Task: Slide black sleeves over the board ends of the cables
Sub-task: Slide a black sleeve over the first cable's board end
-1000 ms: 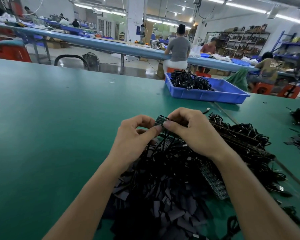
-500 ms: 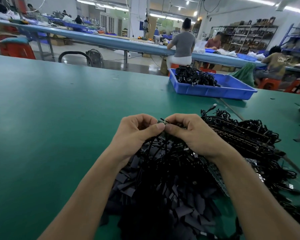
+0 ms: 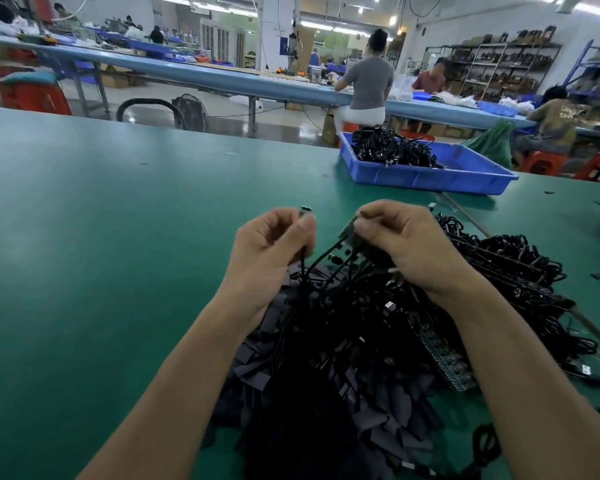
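Two hands work apart: left hand (image 3: pixel 272 252) pinches one cable (image 3: pixel 302 268) by its end, right hand (image 3: pixel 407 245) pinches the board (image 3: pixel 350 232) beside it, sleeves (image 3: pixel 257 372) piled below both, so next, I judge, one sleeve gets picked and threaded on.

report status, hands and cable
Left hand pinching a cable end. Right hand pinching a dark piece, too blurred to name. Hands apart above the sleeve pile; nothing blocking.

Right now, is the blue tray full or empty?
Partly full: the blue tray holds a heap of black cables at its left end; the rest is bare.
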